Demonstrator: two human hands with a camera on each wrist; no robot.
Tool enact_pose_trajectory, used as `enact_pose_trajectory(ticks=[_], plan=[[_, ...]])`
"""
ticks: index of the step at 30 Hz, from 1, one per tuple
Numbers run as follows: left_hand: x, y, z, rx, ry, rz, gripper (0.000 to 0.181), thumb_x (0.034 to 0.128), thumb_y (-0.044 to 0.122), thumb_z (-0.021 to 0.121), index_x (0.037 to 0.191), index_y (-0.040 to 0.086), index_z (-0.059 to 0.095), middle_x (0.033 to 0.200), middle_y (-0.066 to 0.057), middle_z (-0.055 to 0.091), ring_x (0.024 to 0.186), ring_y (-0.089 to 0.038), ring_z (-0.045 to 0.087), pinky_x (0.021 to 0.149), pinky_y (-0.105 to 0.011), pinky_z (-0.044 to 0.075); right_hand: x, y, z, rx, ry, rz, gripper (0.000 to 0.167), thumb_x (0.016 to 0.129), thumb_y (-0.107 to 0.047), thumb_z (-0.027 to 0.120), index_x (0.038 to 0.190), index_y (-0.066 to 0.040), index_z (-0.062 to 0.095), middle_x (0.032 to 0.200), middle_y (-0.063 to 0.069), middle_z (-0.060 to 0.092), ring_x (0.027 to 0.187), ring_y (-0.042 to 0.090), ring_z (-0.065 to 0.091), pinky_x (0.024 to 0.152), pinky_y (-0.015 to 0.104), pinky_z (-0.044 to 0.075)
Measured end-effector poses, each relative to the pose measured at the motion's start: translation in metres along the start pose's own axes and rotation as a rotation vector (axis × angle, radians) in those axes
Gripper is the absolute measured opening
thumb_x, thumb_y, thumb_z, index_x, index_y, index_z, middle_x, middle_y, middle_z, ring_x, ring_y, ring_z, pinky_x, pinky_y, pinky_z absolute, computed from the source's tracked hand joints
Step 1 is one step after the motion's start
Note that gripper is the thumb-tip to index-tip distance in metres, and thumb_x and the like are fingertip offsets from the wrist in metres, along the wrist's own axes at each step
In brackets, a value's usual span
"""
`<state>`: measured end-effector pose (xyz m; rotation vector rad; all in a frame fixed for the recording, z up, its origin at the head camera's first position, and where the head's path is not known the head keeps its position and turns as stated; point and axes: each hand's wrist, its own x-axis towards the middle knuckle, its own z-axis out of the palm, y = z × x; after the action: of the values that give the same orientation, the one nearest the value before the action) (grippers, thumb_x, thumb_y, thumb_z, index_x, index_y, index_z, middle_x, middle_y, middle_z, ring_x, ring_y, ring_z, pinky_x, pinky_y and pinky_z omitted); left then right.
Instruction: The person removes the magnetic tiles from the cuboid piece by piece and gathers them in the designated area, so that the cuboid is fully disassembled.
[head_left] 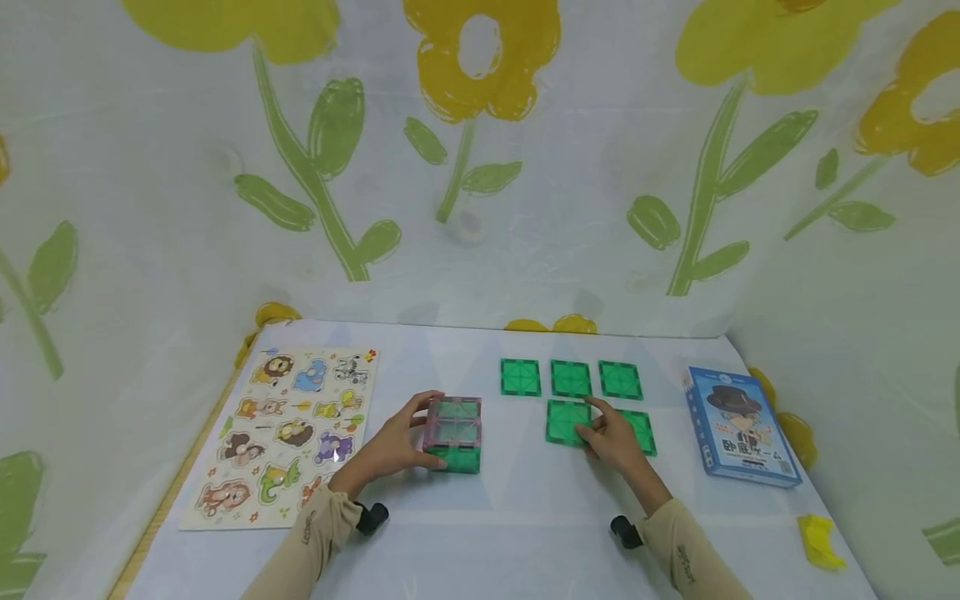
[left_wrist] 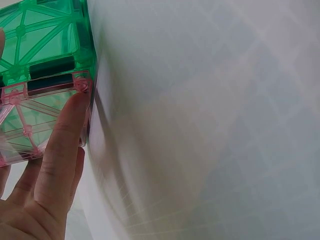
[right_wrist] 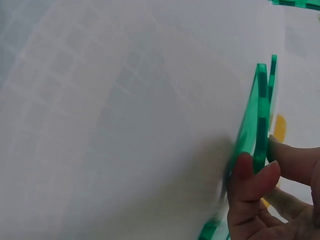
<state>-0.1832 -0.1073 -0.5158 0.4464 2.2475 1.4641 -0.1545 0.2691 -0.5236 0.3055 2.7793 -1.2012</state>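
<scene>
Left of the left fingers, past the wrist, I can see a puzzle board with animal pieces lying flat on the table. The left hand holds a small block of pink and green tiles, thumb at the near corner and fingers spread to the far one. It sits on the table, clear pink on top, green on the side below the thumb.

Further right, well apart from those fingers, the right hand pinches one green tile by its right edge, thumb and fingers closed on it; whether it is wholly off the table I can't tell. Just beyond the right fingertips lies a row of loose green tiles, and another, the half-hidden tile, is beside the knuckles. Well right of that hand are a blue box and, nearer the person, a yellow scrap.

As I judge it, the block is the part that's done: pink and green stand joined. The loose tiles and the pinched one are not part of it yet.

Counting across: one board, one block whose tiles I can't number through the layers, five separate green tiles (three in the far row, one pinched, one half hidden), one box, one scrap.
</scene>
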Motion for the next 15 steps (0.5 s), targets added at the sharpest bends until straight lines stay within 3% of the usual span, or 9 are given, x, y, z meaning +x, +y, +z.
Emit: enact_pose_trajectory(ticks=[7, 15], plan=[[-0.0029, 0.0018, -0.0011, -0.002, 0.0, 0.005, 0.105, 0.0702, 0.015, 0.092, 0.154, 0.027, 0.03, 0.161, -0.019, 0.032, 0.143, -0.049, 0.039, 0.115, -0.068, 0.034, -0.0009, -0.0063, -0.0036, -0.13, -0.017, -0.029, 0.058, 0.096, -0.019, 0.066, 0.147, -0.001, 0.045, 0.1, 0.02, 0.066, 0.075, 0.02, 0.059, 0.06, 0.03, 0.048], [-0.0008, -0.0005, 0.0002, 0.0, 0.001, 0.006, 0.105, 0.0699, 0.018, 0.093, 0.154, 0.027, 0.031, 0.161, -0.018, 0.032, 0.144, -0.048, 0.04, 0.116, -0.067, 0.034, -0.0016, -0.0047, -0.0065, -0.152, -0.028, -0.039, 0.056, 0.096, -0.016, 0.065, 0.147, -0.003, 0.046, 0.11, 0.022, 0.066, 0.091, 0.026, 0.064, 0.068, 0.035, 0.052]])
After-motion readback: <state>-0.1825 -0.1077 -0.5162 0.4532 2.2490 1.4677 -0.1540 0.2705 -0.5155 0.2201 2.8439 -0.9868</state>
